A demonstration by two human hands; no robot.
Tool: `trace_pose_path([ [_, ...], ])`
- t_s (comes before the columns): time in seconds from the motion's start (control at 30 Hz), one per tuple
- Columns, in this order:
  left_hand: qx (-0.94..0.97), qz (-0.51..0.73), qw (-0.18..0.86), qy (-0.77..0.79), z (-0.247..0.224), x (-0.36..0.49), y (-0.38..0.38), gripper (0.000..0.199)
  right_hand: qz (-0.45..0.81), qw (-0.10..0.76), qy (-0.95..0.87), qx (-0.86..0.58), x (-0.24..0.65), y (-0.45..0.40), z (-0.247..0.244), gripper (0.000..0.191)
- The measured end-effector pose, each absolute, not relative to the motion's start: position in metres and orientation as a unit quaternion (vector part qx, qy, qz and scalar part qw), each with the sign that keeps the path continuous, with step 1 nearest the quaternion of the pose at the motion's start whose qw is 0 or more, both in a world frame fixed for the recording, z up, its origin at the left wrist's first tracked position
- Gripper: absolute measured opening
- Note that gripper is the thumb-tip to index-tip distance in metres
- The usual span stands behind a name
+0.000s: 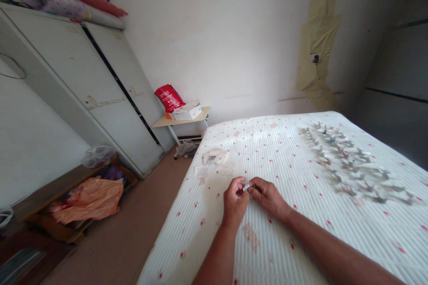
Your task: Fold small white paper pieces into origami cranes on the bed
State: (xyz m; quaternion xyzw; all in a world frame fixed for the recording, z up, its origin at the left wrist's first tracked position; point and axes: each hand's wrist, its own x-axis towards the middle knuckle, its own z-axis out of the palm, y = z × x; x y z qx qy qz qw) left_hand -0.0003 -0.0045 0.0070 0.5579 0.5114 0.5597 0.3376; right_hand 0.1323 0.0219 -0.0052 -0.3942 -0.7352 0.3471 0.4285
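My left hand [235,200] and my right hand [267,193] meet above the white bed cover, fingers pinched from both sides on a small folded piece of paper [246,186]. Much of that paper is hidden by the fingertips. Just beyond my left hand lie loose printed paper pieces [227,168] and a small pile of paper [214,157]. On the right side of the bed, several small folded paper figures [347,151] stand in rows, apart from my hands. Their exact shape is blurred, though they have pointed ends.
The quilted bed cover [281,142] has red dots. Past its far left corner stands a small table [182,121] with a red bag [169,98] and a white box [190,112]. A grey cabinet [76,67] and a low wooden bench holding an orange cloth or bag [90,200] are left.
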Motion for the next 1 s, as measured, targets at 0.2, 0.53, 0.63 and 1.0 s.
trace_pose_path([
  [0.2, 0.545, 0.556, 0.362, 0.513, 0.0081, 0.0012, -0.0036, 0.033, 0.325, 0.414, -0.745, -0.410, 0.1310, 0.0207, -0.0037, 0.012],
  [0.53, 0.538, 0.555, 0.379, 0.509, 0.0017, 0.0026, -0.0027, 0.032, 0.364, 0.417, -0.743, -0.375, 0.1328, 0.0186, 0.0022, 0.013],
  [0.63, 0.550, 0.549, 0.376, 0.505, 0.0039, 0.0026, -0.0039, 0.032, 0.368, 0.422, -0.737, -0.380, 0.1324, 0.0200, 0.0011, 0.016],
  [1.0, 0.534, 0.552, 0.428, 0.477, 0.0066, 0.0013, -0.0043, 0.037, 0.472, 0.419, -0.677, -0.379, 0.1335, 0.0249, -0.0040, 0.019],
])
